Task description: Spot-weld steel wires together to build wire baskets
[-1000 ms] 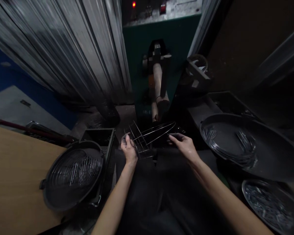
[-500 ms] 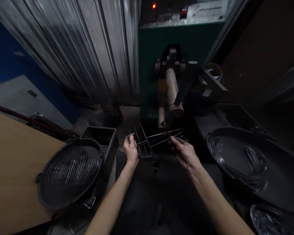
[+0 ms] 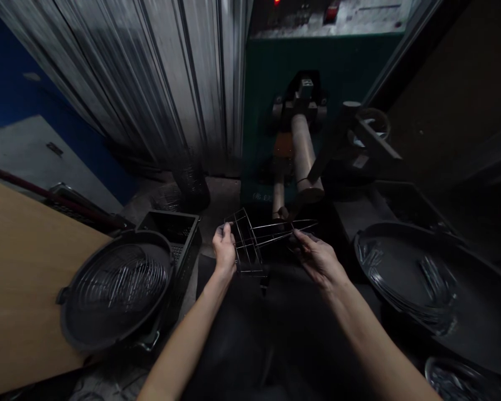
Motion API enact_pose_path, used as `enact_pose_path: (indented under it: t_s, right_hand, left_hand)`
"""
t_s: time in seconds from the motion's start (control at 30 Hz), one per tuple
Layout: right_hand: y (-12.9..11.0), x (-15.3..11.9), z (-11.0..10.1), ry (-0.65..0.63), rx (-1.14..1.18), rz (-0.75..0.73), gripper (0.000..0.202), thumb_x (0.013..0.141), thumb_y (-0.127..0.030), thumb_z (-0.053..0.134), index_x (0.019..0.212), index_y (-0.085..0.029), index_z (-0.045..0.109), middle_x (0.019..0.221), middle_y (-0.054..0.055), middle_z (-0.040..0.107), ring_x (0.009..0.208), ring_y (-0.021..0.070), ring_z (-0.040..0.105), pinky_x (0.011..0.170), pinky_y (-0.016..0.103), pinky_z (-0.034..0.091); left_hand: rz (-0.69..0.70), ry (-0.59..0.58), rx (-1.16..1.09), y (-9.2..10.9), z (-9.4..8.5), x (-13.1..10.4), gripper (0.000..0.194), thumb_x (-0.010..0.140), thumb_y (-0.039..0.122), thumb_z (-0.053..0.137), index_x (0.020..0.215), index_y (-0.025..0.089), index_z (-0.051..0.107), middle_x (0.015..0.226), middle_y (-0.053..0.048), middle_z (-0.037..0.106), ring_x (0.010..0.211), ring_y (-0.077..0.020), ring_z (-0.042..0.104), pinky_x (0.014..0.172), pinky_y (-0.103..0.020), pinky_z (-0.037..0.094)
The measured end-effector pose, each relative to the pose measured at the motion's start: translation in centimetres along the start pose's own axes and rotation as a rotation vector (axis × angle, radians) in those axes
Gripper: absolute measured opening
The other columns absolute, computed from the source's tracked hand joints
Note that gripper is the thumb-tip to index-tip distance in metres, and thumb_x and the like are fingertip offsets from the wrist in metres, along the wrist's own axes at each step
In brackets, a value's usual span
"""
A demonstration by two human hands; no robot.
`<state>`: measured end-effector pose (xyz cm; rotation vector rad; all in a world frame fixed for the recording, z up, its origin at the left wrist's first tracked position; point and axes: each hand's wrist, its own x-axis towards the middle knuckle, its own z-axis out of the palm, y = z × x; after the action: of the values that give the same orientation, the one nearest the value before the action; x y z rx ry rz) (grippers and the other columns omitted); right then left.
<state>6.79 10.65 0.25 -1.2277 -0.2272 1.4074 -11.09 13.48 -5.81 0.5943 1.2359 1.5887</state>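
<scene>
Left hand [image 3: 224,250] upright, grip closed on wire frame [image 3: 248,242]; right hand [image 3: 319,257] angled inward, fingertips pinched at frame's long wires.

Machine arm [image 3: 307,159] just beyond wire frame [image 3: 248,245].

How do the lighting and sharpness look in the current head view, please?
Head view: dim overall, the right side nearly black; pale sheen streaks on the corrugated metal wall; a small red light glowing at the top edge; thin bars of the wire frame partly lost against darkness; contents of the lower-right pan soft and indistinct.
</scene>
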Motion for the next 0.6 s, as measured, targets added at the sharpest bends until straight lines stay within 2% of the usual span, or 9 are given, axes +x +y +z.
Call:
enact_pose_path:
  t_s: [0.3,0.47,0.6]
  right_hand:
    - [-0.4,-0.3,0.8,0.040,-0.011,-0.011,0.013,0.065,-0.008,0.077,0.067,-0.013,0.065,0.063,0.000,0.063,0.057,0.0067,0.059,0.044,0.010,0.044]
    - [0.0,-1.0,-1.2,0.066,-0.027,-0.012,0.018,0.063,-0.019,0.081,0.070,-0.015,0.066,0.068,0.002,0.065,0.058,0.0088,0.060,0.043,0.013,0.045]
    - [0.2,-1.4,-3.4,0.129,-0.011,-0.011,0.019,0.060,-0.017,0.083,0.071,-0.015,0.067,0.067,0.001,0.065,0.054,0.0073,0.058,0.040,0.011,0.043]
  left_hand:
    - [-0.080,-0.023,-0.032,1.9,0.7,-0.4,0.035,0.077,0.046,0.062,0.088,0.013,0.058,0.046,0.011,0.025,0.040,-0.0035,0.020,0.040,-0.018,0.012]
    - [-0.126,-0.017,-0.061,2.0,0.7,-0.8,0.037,0.075,0.047,0.065,0.089,0.014,0.058,0.047,0.011,0.024,0.039,-0.0030,0.021,0.040,-0.017,0.013]
    - [-0.126,-0.006,-0.058,1.9,0.4,-0.5,0.038,0.074,0.048,0.064,0.089,0.013,0.058,0.047,0.011,0.027,0.040,-0.0030,0.024,0.041,-0.017,0.016]
